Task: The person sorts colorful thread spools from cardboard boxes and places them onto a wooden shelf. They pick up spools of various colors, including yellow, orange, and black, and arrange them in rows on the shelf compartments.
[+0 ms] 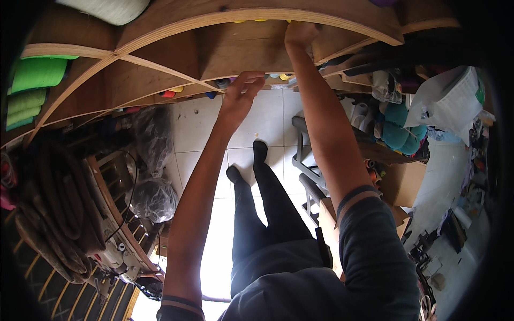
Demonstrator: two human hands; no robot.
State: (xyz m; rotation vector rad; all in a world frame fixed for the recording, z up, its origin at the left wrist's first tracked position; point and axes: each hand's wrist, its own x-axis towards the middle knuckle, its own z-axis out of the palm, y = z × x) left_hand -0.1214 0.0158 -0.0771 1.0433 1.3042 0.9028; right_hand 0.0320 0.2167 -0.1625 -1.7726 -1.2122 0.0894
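My right hand (301, 35) reaches up into a compartment of the wooden shelf (241, 44), beside its upright divider. The shelf's front edge hides most of its fingers. Bits of yellow, likely thread spools (260, 21), peek out at that edge, one right by the fingertips. Whether the hand grips it cannot be seen. Lower and to the left, my left hand (242, 99) is raised in front of a lower shelf edge, fingers stretched out and nothing visible in them. Small coloured spools (284, 76) line the shelf behind it.
Green thread cones (38, 74) fill a compartment at left; a white cone (110, 8) lies above. A sewing machine (122, 261) and brown cloth (61, 214) are at lower left. Dark stools (308, 160), a cardboard box (404, 184) and teal bundles (397, 128) stand at right.
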